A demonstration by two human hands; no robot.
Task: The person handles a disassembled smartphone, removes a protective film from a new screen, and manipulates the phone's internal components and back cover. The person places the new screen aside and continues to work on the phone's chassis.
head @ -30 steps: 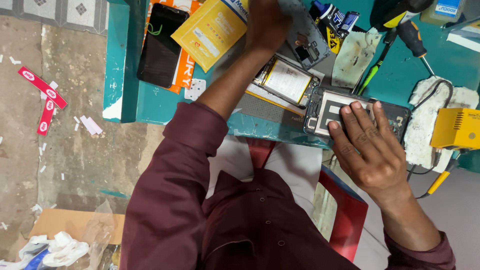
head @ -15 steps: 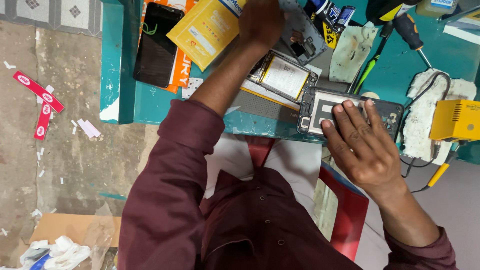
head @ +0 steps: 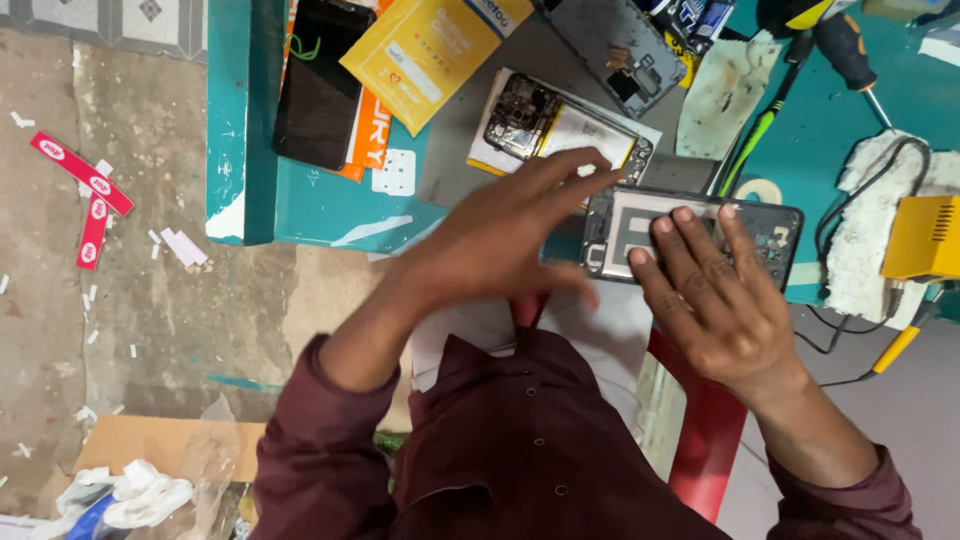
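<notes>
A dark opened phone body (head: 775, 228) lies near the front edge of the teal table (head: 300, 205). My right hand (head: 715, 300) rests flat on it, fingers spread over its middle. My left hand (head: 510, 240) stretches across with straight fingers, their tips touching the left end of that phone body; nothing is in the hand. Just behind lies a second opened phone (head: 555, 125) with its circuit board and battery showing.
At the back of the table are a yellow packet (head: 430, 50), a black phone (head: 320, 85), a grey back cover (head: 615, 45) and a screwdriver (head: 850, 50). A yellow box with cables (head: 925, 235) sits right on white cloth (head: 870, 200). Red strips (head: 85, 185) litter the floor.
My left hand has come back from the far side of the table, near the yellow packet, down to the left end of the phone body. My right hand stayed on it.
</notes>
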